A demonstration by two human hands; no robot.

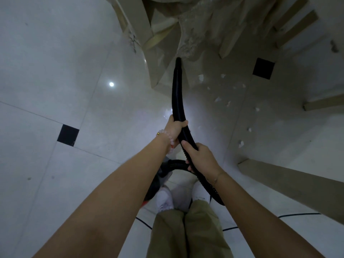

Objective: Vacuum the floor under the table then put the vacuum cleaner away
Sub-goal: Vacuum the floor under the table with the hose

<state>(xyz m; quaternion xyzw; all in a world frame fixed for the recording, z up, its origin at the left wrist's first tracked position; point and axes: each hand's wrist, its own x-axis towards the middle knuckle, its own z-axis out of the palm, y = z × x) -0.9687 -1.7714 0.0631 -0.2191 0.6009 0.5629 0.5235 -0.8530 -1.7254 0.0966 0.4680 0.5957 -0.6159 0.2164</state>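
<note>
Both fists grip the hose (177,94): left hand (175,128) ahead of right hand (201,158).

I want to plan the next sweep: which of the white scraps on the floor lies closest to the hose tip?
The scrap just right of the hose tip, by the table base. The other scraps lie farther right and nearer the person.

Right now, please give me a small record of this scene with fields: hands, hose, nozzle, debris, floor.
left hand: gripping the hose, further forward
right hand: gripping the hose, nearer the body
hose: black, ribbed, curving forward from the hands
nozzle: pointing at the base of the table
debris: white scraps scattered right of the hose
floor: pale glossy tiles with small black squares
</note>
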